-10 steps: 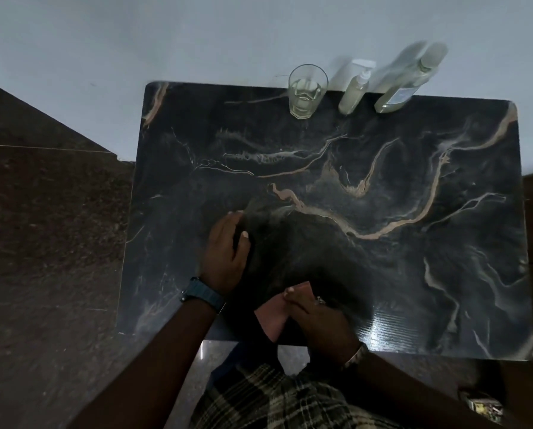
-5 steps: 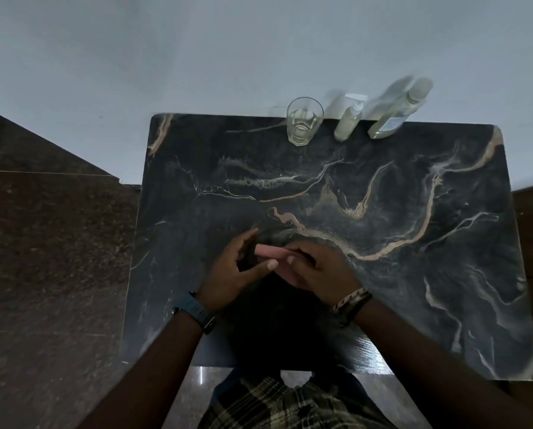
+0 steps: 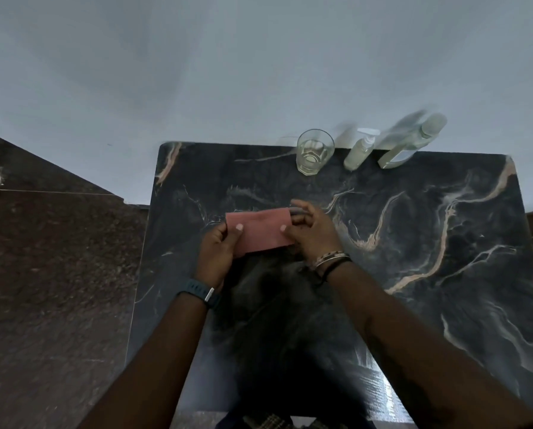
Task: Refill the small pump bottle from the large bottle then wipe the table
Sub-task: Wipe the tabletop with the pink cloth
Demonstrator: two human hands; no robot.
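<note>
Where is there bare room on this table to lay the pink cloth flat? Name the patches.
Bare marble lies right of the right hand, out to the table edge, and left of the left hand. The far edge is crowded: glass, small pump bottle and large bottle stand in a row.

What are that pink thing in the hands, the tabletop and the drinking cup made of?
Pink cloth: soft matte fabric, probably, slightly fuzzy and flexing. Table: glossy dark marble or marble-look laminate, pale veins, reflections. Tumbler: clear, faceted; glass likely.
</note>
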